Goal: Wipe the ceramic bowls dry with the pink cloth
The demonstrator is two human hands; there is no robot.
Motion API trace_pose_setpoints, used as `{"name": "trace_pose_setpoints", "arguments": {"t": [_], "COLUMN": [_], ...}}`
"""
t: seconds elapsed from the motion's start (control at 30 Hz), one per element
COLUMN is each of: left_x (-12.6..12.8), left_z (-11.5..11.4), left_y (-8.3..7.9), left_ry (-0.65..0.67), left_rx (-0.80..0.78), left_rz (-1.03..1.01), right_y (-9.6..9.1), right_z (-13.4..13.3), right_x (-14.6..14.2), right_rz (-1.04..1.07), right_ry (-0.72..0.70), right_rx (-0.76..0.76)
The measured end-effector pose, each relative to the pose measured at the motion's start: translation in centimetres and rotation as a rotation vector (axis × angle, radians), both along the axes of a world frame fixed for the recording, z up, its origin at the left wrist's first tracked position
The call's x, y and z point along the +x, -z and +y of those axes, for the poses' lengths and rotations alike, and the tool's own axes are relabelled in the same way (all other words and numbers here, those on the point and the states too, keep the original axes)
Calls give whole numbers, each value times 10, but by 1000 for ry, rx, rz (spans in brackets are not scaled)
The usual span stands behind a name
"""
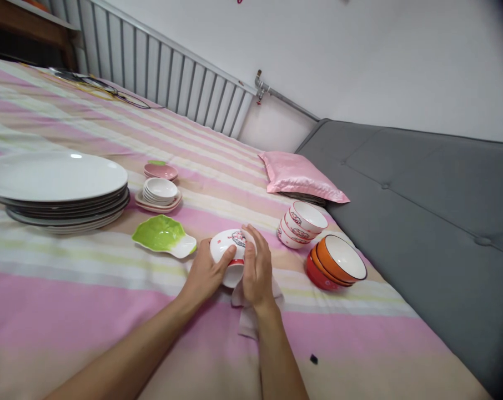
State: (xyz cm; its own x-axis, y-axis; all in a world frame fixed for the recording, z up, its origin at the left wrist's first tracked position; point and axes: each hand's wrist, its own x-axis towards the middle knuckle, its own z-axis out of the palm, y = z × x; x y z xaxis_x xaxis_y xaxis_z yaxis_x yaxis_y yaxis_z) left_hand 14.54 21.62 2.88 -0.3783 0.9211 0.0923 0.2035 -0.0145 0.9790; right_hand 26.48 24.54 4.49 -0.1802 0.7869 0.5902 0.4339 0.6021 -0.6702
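Note:
A small white bowl with a red rim and a red-and-grey pattern (231,244) is turned on its side between my hands, low over the striped bed. My left hand (204,275) grips its left side with fingers curled round it. My right hand (257,266) presses on its right side and also holds a white cloth (246,319) that hangs under the palm onto the bedcover. Both hands are closed on the bowl.
A stack of big white plates (55,189) lies at the left. A green leaf-shaped dish (163,234), stacked small white saucers (160,191) and a pink saucer (160,170) sit behind. Matching white bowls (303,222), orange bowls (337,261), a pink pillow (299,178) and a grey headboard (422,194) are at the right.

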Motion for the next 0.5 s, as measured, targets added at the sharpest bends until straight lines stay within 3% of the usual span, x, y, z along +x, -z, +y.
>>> {"name": "trace_pose_setpoints", "arguments": {"t": [0.23,0.37,0.5], "left_x": [-1,1,1], "left_z": [0,-4,-5], "left_y": [3,-2,-6], "left_ry": [20,75,198], "left_rx": [4,17,109], "left_rz": [28,-26,-129], "right_y": [-5,-1,10], "right_z": [-9,0,16], "right_x": [-8,0,11], "right_rz": [-167,-31,229], "right_ry": [-28,12,49], "right_rx": [134,65,-122]}}
